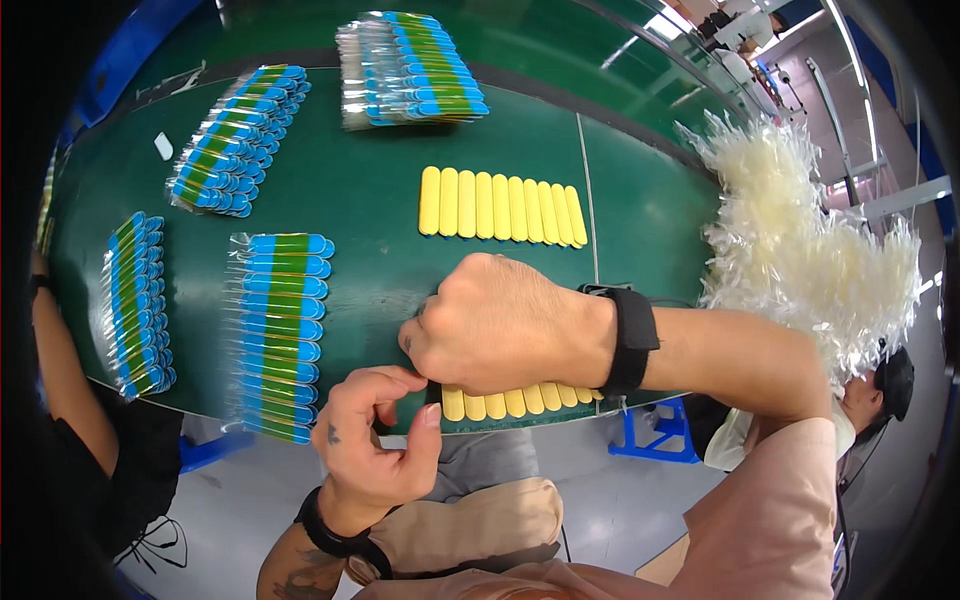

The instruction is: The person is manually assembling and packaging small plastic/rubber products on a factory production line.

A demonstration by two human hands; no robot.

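Note:
My right hand reaches across the near row of yellow round-ended strips, which look like nail files, and hides much of that row. Its fingers are curled shut; what they hold, if anything, is out of sight. My left hand is at the table's near edge, beside the left end of that row. Thumb and forefinger stand apart with nothing visible between them, and the other fingers are bent. Farther off, a second row of yellow strips lies flat, side by side.
Bundles of blue strips with green bands in clear wrappers lie on the green table: near left, far left, back left and back. Clear plastic sleeves heap at right. People sit at both sides.

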